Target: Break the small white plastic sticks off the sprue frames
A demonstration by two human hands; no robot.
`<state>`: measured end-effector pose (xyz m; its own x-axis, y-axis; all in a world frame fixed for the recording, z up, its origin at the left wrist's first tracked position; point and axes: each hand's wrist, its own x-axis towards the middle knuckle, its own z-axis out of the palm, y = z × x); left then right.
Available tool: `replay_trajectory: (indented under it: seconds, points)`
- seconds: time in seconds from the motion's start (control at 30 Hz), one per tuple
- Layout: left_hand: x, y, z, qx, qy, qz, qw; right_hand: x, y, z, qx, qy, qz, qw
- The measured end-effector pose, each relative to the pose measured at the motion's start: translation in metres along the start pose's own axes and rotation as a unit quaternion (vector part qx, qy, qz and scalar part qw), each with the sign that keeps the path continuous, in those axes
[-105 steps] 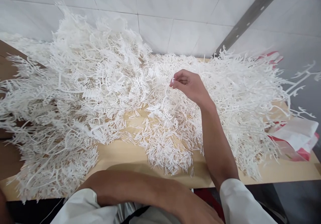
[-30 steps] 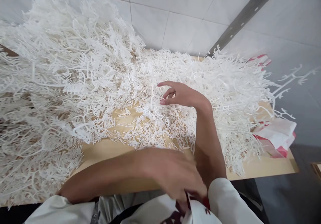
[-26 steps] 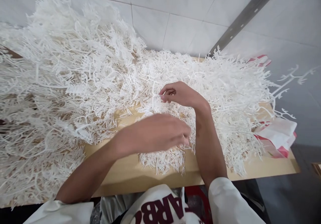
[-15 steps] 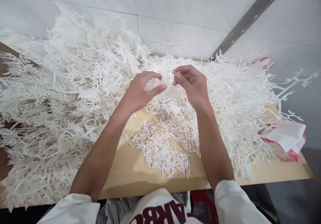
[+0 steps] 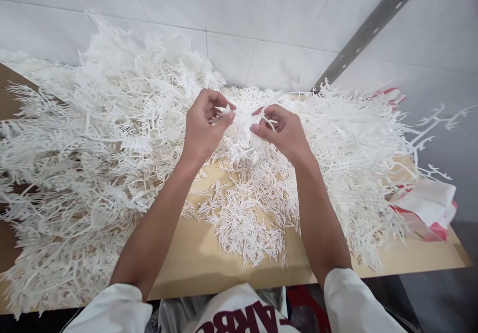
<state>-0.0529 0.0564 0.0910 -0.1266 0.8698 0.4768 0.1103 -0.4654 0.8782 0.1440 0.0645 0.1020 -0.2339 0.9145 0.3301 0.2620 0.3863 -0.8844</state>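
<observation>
Between my two hands is a white branched plastic sprig (image 5: 241,131), its fine tips spread below my fingers. My left hand (image 5: 207,119) pinches its left side with thumb and forefinger. On the other side my right hand (image 5: 278,126) is closed on it too, and a thin curled stem pokes out by the fingers. Just beneath lies a pile of short white stick-like bits (image 5: 250,223) on the wooden table (image 5: 194,268). Exactly where the sprig ends and the white heap behind begins is hard to make out.
A large heap of white branched sprigs (image 5: 93,164) covers the left side, rising toward the tiled wall (image 5: 239,4). Another heap (image 5: 347,154) lies on the right. A red and white plastic bag (image 5: 429,203) sits at the right edge. A perforated metal post (image 5: 369,29) slants at the back.
My left hand has gone from spread fingers to a pinch on the sprig. My right fingers now hold a curled white stem, and more of the sprig shows between my hands.
</observation>
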Motion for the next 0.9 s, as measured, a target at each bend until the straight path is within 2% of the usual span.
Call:
replay_trajectory:
  seconds: [0.1, 0.17, 0.3, 0.37, 0.43, 0.53, 0.57, 0.6, 0.67, 0.73, 0.83, 0.9]
  points:
    - [0.004, -0.005, -0.003, -0.032, 0.082, -0.003, 0.996, 0.0, -0.001, -0.005, 0.0, -0.027, 0.024, 0.999]
    - [0.008, -0.007, -0.006, -0.047, 0.109, -0.004, 0.993, -0.001, -0.002, -0.008, -0.008, -0.039, 0.037, 0.999]
    - [0.012, -0.01, -0.01, -0.076, 0.141, 0.017, 0.987, -0.002, -0.004, -0.014, -0.084, -0.181, 0.082, 0.976]
    - [0.011, -0.012, -0.009, -0.061, 0.135, 0.014, 0.989, -0.002, -0.003, -0.015, -0.11, -0.209, 0.077, 0.969]
    - [0.009, -0.014, -0.009, -0.024, 0.11, 0.004, 0.994, -0.001, 0.0, -0.014, -0.121, -0.137, 0.04, 0.982]
    - [0.006, -0.013, -0.005, 0.011, 0.049, 0.009, 0.999, 0.002, 0.004, -0.008, -0.123, 0.055, -0.024, 0.991]
    - [0.005, -0.012, -0.003, 0.016, 0.025, 0.018, 0.999, 0.002, 0.004, -0.005, -0.121, 0.093, -0.041, 0.987]
    - [0.004, -0.01, -0.001, 0.019, 0.004, 0.03, 0.999, 0.002, 0.003, -0.003, -0.122, 0.106, -0.056, 0.985]
    - [0.001, -0.006, 0.003, 0.023, -0.019, 0.059, 0.998, 0.001, -0.001, 0.001, -0.129, 0.071, -0.083, 0.986]
    - [0.0, -0.005, 0.006, 0.023, -0.017, 0.082, 0.996, -0.002, -0.005, 0.002, -0.133, -0.002, -0.096, 0.986]
    - [-0.002, -0.006, 0.007, 0.016, -0.026, 0.079, 0.996, -0.005, -0.01, 0.0, -0.104, -0.099, -0.058, 0.988]
    - [-0.002, -0.006, 0.006, 0.021, -0.037, 0.061, 0.997, -0.006, -0.012, -0.002, -0.075, -0.125, -0.018, 0.989]
